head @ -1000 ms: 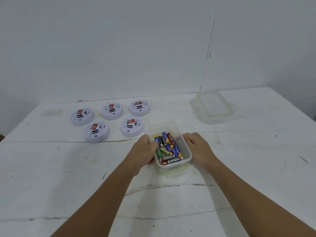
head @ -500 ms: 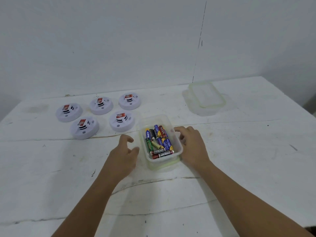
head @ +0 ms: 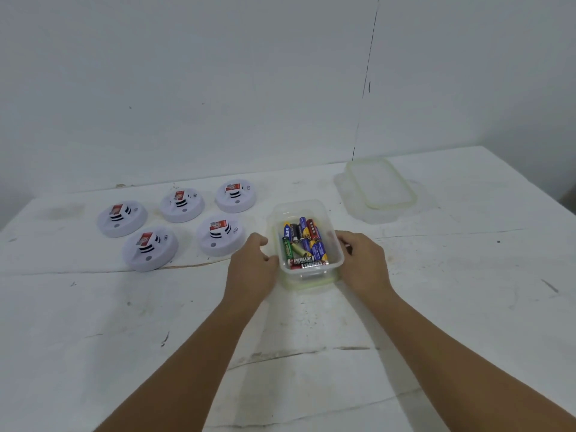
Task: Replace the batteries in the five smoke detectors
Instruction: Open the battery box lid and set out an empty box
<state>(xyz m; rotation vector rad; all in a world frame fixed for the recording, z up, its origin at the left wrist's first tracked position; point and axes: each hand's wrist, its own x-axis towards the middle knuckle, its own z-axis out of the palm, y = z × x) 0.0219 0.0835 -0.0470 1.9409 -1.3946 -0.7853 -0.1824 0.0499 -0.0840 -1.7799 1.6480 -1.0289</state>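
Your left hand (head: 252,269) and right hand (head: 363,263) flank the open battery box (head: 307,210), fingers loosely curled against its sides (holding nothing firmly), so next reach left of your grip to the nearest of five smoke detectors (head: 219,236) and open it

Five white detectors (head: 184,224) clustered; batteries (head: 304,244) in tub.

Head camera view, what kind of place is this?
Probably a bare workroom: a scuffed white table against a plain white wall, set out with smoke detectors and a battery box.
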